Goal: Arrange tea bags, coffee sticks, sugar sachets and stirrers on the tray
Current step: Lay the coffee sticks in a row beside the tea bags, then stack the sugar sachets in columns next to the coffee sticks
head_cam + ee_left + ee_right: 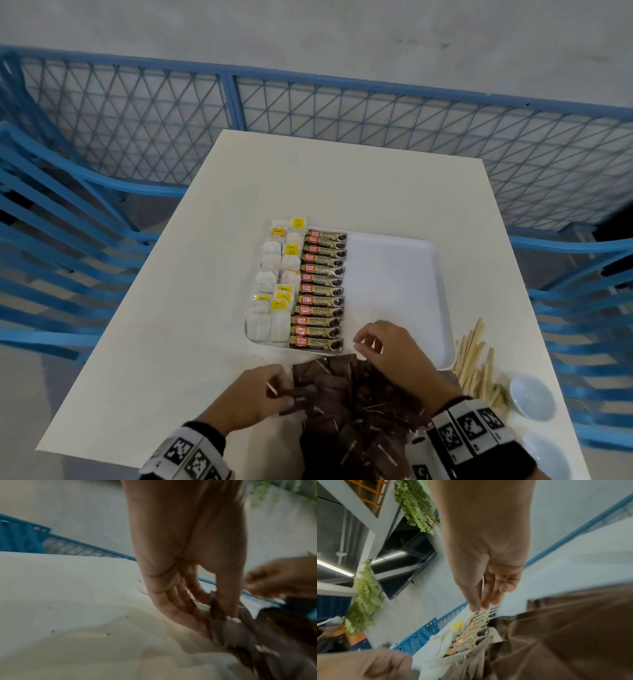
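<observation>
A white tray [394, 284] lies on the table. Tea bags [274, 284] fill its left side, and a column of coffee sticks [322, 291] lies beside them. The tray's right half is bare. A heap of brown sugar sachets [359, 404] lies at the near table edge. My left hand [291, 394] pinches a few sachets [240, 632] between thumb and fingers [228, 601] at the heap's left side. My right hand [366, 344] hovers over the tray's near edge beside the last coffee stick. Its fingers [486, 601] hang loosely and nothing shows in them. Wooden stirrers [476, 359] lie right of the tray.
Two small white dishes [532, 397] sit at the table's near right corner, past the stirrers. Blue chairs [61, 240] stand on both sides, and a blue mesh fence [342, 113] runs behind the table.
</observation>
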Action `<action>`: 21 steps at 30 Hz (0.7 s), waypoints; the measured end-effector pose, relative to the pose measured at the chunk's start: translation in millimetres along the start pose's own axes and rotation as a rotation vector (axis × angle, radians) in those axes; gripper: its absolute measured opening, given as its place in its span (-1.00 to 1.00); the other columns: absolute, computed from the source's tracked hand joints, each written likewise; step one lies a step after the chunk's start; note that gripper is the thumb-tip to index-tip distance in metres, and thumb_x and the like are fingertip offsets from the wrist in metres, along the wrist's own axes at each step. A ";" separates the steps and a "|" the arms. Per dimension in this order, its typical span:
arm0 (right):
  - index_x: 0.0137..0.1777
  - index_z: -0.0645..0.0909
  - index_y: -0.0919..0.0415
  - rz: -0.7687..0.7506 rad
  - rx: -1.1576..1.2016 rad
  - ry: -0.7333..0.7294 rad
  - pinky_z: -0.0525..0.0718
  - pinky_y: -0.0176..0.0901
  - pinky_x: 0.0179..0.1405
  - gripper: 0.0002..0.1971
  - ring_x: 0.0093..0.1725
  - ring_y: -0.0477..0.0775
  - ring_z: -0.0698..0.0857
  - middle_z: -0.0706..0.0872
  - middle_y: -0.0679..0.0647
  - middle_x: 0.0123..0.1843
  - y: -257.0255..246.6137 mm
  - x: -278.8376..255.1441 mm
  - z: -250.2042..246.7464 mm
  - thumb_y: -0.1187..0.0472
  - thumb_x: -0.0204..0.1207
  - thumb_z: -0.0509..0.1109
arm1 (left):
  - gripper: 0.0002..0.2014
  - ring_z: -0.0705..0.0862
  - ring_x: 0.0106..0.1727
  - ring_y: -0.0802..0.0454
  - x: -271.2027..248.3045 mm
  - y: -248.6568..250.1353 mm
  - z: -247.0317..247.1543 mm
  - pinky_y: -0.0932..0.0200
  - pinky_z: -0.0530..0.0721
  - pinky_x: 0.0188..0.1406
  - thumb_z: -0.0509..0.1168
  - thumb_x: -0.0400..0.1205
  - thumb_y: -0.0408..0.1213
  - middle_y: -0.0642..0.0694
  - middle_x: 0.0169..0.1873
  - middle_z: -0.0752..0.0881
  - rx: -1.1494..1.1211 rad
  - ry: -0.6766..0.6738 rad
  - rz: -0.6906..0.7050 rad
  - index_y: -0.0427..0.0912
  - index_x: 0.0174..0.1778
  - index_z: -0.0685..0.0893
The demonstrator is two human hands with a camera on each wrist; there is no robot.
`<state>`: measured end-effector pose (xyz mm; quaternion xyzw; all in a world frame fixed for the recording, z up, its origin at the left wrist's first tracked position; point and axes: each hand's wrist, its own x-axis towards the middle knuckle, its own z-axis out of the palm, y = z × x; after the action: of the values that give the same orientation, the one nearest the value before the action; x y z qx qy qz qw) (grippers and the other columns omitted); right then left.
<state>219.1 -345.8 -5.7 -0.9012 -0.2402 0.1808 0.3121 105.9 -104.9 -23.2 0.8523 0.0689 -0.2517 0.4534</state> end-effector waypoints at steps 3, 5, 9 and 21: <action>-0.02 0.67 0.07 -0.043 -0.095 -0.221 0.44 -0.48 -0.09 -0.80 -0.14 -0.23 0.49 0.58 -0.10 -0.10 1.2 -20.9 -1.9 -0.03 0.51 0.39 | -0.80 0.69 -0.29 0.13 -8.1 8.6 -8.9 0.15 0.60 -0.16 0.36 0.56 -0.37 -0.05 -0.33 0.74 -0.232 -0.011 -0.029 -0.14 -0.31 0.47; 0.10 0.63 0.05 -0.069 -0.157 -0.265 0.40 -0.37 0.06 -0.66 0.04 -0.17 0.43 0.55 -0.07 0.04 -3.9 -32.2 0.7 -0.16 0.48 0.36 | -0.79 0.79 -0.11 -0.06 -10.4 15.2 -10.8 0.11 0.68 -0.11 0.25 0.62 -0.47 -0.19 -0.19 0.76 -0.418 0.005 -0.099 -0.21 -0.29 0.39; 0.45 0.38 0.06 -0.136 -0.411 -0.308 0.32 -0.13 0.34 -0.15 0.29 0.02 0.31 0.40 0.01 0.30 -21.7 -37.5 12.0 -0.48 0.28 0.25 | -0.86 0.79 -0.04 -0.13 -14.3 30.8 -10.2 0.16 0.72 -0.17 0.19 0.48 -0.39 -0.26 0.01 0.77 -0.650 0.026 -0.156 -0.22 -0.25 0.31; 0.29 0.41 0.31 -0.248 -0.584 -0.410 0.29 0.13 0.35 -0.39 0.32 0.24 0.34 0.45 0.22 0.30 -37.4 -30.1 46.8 -0.14 0.43 0.36 | -0.54 0.49 -0.16 0.07 -28.2 49.0 7.4 0.28 0.53 -0.19 0.13 0.29 -0.24 -0.09 -0.15 0.45 -0.513 0.118 -0.172 -0.06 0.15 0.49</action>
<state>160.2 -314.2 -10.7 -0.8614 -0.4465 0.2420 0.0070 95.7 -136.1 23.3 0.7138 0.2287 -0.2133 0.6266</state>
